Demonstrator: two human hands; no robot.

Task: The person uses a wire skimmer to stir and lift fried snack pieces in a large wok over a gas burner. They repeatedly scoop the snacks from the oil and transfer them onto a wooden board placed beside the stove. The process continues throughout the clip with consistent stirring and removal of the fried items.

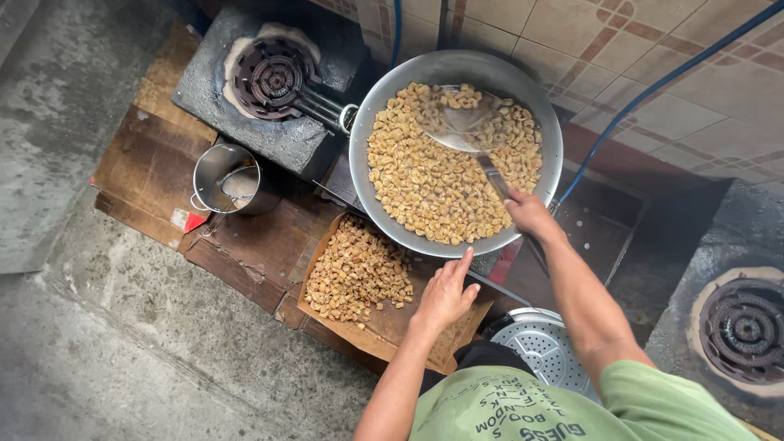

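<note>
Two hands are working over a wide metal pan (371,122) heaped with small pale-brown fried pieces (425,180). The right hand (529,214) is closing its grip round the handle of a metal skimmer (465,122), whose blurred bowl is lying among the pieces at the far side of the pan. The left hand (445,294) is resting with its grip wide and flat, fingers extended, touching the pan's near rim and holding nothing. Just near and left of the pan, a cardboard sheet (384,331) is carrying a further heap of browner pieces (355,273). A steel pot (227,180) is standing to the left on flattened cardboard, with a gas burner (273,77) beyond it and a perforated metal lid (543,347) near the person's body. Judged from appearance, the pieces are light, dry and brittle, likely crumbling under pressure, so lifting them by skimmer suits better than pinching; the pan looks heavy and possibly hot, best taken at its rim handle.
</note>
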